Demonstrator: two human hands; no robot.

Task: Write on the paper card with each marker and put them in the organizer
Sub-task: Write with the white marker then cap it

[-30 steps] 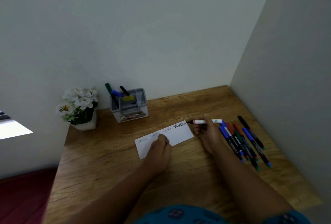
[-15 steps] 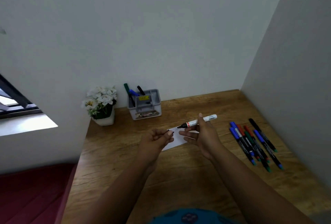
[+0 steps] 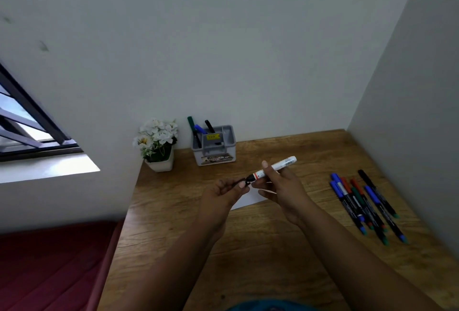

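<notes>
Two hands are raised above the wooden surface (image 3: 285, 248). Right hand (image 3: 285, 191) grasps the white marker (image 3: 274, 168) by its barrel, tip toward 9 o'clock. Left hand (image 3: 221, 192) pinches a small dark piece, judged to be the cap (image 3: 242, 182), just at the tip; whether it is seated cannot be told. Paper card (image 3: 247, 199) lies beneath the hands, largely hidden. Organizer (image 3: 214, 145), at 11 o'clock from the hands, holds three markers at its left side. Remaining markers (image 3: 365, 205) lie grouped at 3 o'clock.

Risks, as judged: a misaligned cap could smear ink on the fingertips; a loosely fitted cap may drop off during transfer; reaching over could nudge the flower pot (image 3: 159, 159) beside the organizer.
</notes>
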